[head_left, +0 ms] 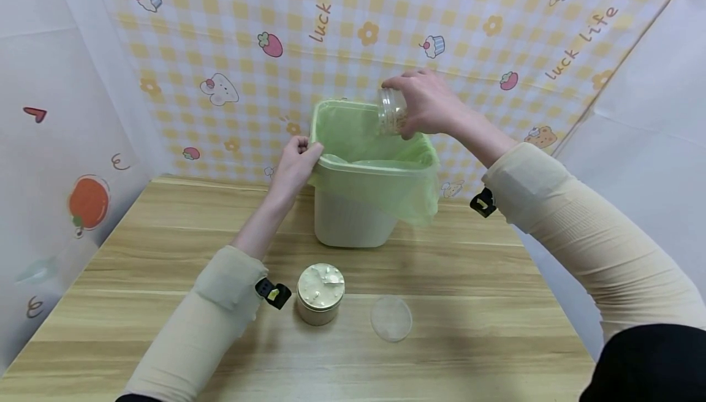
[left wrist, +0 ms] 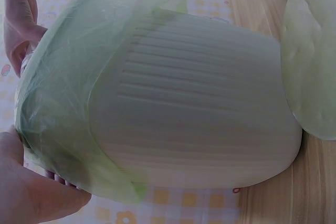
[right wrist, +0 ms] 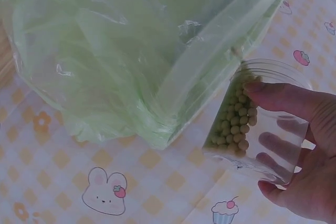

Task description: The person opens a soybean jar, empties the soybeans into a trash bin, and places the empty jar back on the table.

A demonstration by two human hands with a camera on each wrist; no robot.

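Left hand [head_left: 295, 166]: clamped on rim of lined bin [head_left: 352, 223] | Right hand [head_left: 432, 106]: clamped round tilted jar [head_left: 392, 111] | Handling: mouth should be kept over opening, tilt increased gradually.

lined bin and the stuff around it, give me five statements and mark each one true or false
1. The right hand holds a clear jar. True.
2. The jar stands upright on the table. False: it is tilted in the right hand, off the table.
3. Small round pellets show inside the jar. True.
4. The left hand rests on the tin's lid. False: it holds the green liner at the rim of the bin.
5. A clear round disc lies on the table, to the right of the tin in the head view. True.
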